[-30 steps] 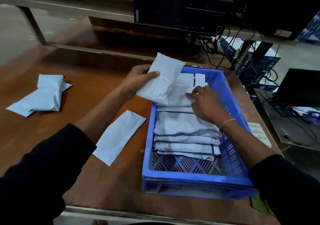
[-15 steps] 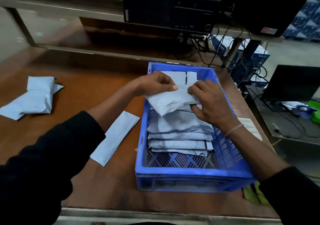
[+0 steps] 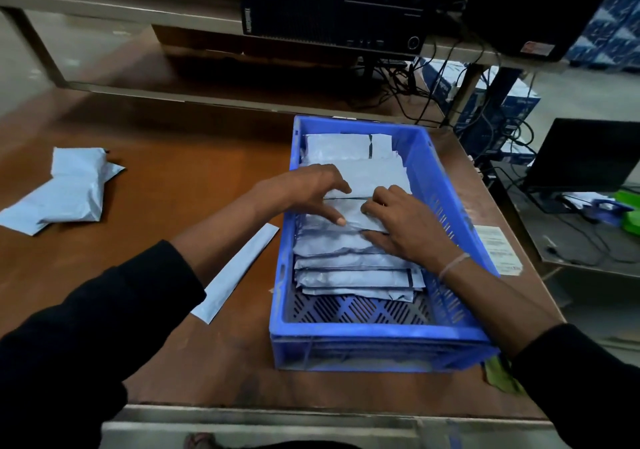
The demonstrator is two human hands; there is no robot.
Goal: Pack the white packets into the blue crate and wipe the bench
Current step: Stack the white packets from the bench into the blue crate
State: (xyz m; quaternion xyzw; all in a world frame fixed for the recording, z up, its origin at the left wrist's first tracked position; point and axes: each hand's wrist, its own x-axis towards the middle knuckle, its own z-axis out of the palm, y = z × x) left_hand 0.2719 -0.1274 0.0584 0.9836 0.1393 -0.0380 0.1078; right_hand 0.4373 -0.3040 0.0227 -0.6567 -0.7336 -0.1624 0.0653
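Observation:
A blue crate (image 3: 377,332) stands on the brown bench (image 3: 173,178) and holds a row of overlapping white packets (image 3: 346,277). The top packet (image 3: 372,178) lies on the far part of that row. My left hand (image 3: 304,190) grips its left side, fingers over the far fold and thumb on the near edge. My right hand (image 3: 408,227) pinches its right side the same way. One flat white packet (image 3: 235,272) lies on the bench just left of the crate. Two more packets (image 3: 69,192) lie in a pile at the far left.
A printed label sheet (image 3: 498,249) lies right of the crate. A green cloth (image 3: 502,376) pokes out by the crate's near right corner. A black computer case (image 3: 332,5) sits on the shelf behind, with cables. A laptop (image 3: 585,154) stands on a low table to the right.
Both hands have brought the packet down from above the crate's far left corner and laid it on the row inside the crate. The loose packets on the bench have not moved.

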